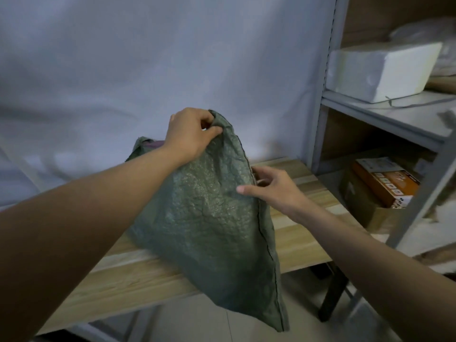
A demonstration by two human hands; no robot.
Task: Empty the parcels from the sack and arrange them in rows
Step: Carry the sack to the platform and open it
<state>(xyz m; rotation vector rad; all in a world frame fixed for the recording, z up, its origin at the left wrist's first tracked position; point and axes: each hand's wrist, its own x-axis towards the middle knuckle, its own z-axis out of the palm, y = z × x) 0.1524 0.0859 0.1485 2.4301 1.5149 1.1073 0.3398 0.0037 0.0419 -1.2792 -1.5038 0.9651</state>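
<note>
Sack: the green woven sack (212, 213) stands tilted on the tabletop (296, 233), its sewn end hanging off the near edge and its top lifted toward the wall.
Parcels: none lie out in rows yet; a purplish patch at the sack's far corner (156, 144) may be one parcel or a lining, too dim to tell.
Left hand: the left hand (188, 134) pinches the sack's top corner, fingers and thumb curled tight into the cloth.
Right hand: the right hand (269, 187) rests at the stitched side seam, thumb laid along the face and fingers bent behind the edge, apparently gripping it.
Risk, spill: with so much of the sack past the tabletop edge, any weight inside could slide that way and drag it to the floor.
Risk, grip: a corner pinch on slick woven cloth may slip once the sack is tipped.
Risk, scatter: a fast upending could send parcels off the narrow tabletop.
Surroundings: a metal shelf unit (385, 112) stands just right, carrying a white foam box (380, 70) and, lower, an orange carton (385, 183); a swung elbow could knock them.
</note>
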